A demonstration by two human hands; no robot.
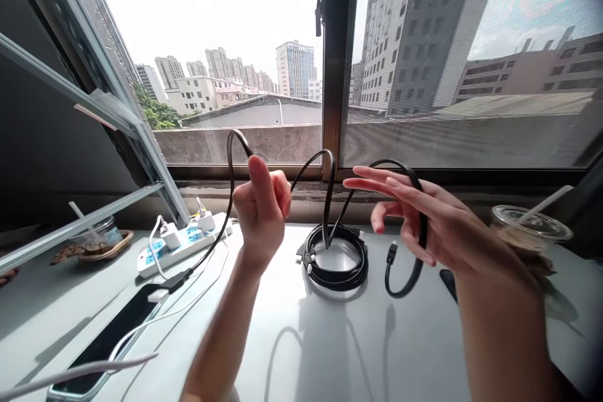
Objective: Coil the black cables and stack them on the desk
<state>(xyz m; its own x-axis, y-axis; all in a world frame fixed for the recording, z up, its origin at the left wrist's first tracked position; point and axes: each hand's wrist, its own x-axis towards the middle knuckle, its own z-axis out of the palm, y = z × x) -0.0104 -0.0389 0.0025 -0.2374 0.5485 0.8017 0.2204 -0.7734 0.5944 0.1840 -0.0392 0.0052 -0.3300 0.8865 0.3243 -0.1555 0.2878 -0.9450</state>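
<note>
My left hand (264, 201) is closed in a fist with its thumb up, gripping a black cable (230, 166). One stretch of this cable runs down left to a dark plug (178, 281) by the power strip; another arches rightward between my hands. Raised on the right, my right hand (414, 210) has some fingers stretched out and others curled. The cable bends around it, held up there, and its loose connector end (391, 252) hangs below the fingers. Exactly which fingers grip it is hard to see. Behind and between both hands lies a coiled black cable (336, 284) on the table.
A white power strip (155, 264) with plugged-in chargers sits at the left. Nearer is a dark recess (108, 333) in the tabletop, crossed by a white cable (155, 321). A lidded plastic cup with a straw (530, 226) stands right. Metal shelf bars (94, 218) slant across the left.
</note>
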